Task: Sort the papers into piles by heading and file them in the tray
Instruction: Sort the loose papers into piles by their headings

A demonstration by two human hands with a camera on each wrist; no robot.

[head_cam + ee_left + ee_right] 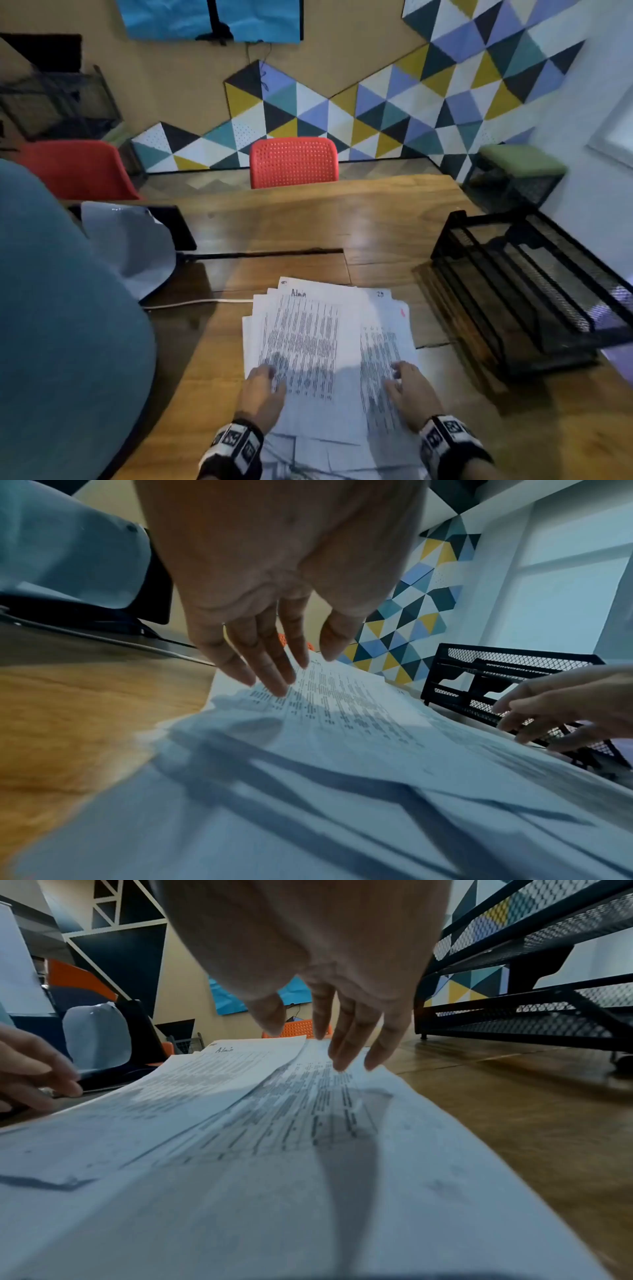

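Papers (pixel 325 346) lie in loose fanned stack on wooden table (pixel 308 219), near edge closest to person, sheets overlapping and skewed. Top sheet (pixel 308 329) carries handwritten heading, reads approx. "Admin", at far end; dense printed text in columns below. Second sheet (pixel 383 342) sticks out from under it to the R, w/ small red mark near its far R corner. More sheets spill toward person below the wrists. L hand (pixel 265 387) sits at near L part of top sheet, fingers (pixel 270 674) straight and slightly spread, tips on or just above the paper; contact not certain. Nothing grasped. R hand (pixel 409 387) over the R sheet, fingers (pixel 346 1047) extended and relaxed, tips down toward the print; in R wrist view tips look touching or just short of the sheet, can't tell which. Nothing gripped there either. Both wrists wear bands w/ black-and-white markers. Black mesh tray (pixel 534 287), multi-tier, stands on table to R of the stack, apart from it; tiers seen in wrist views, contents not readable. On L side of table: dark flat device (pixel 174 226) w/ pale cloth or bag (pixel 130 246) draped on it, white cable (pixel 198 302) running along table toward the stack. Red chair (pixel 294 161) at far side of table; wall behind w/ coloured triangle panels (pixel 411 102). Large blue-grey blurred shape (pixel 61 325) fills L of head view, unidentified.
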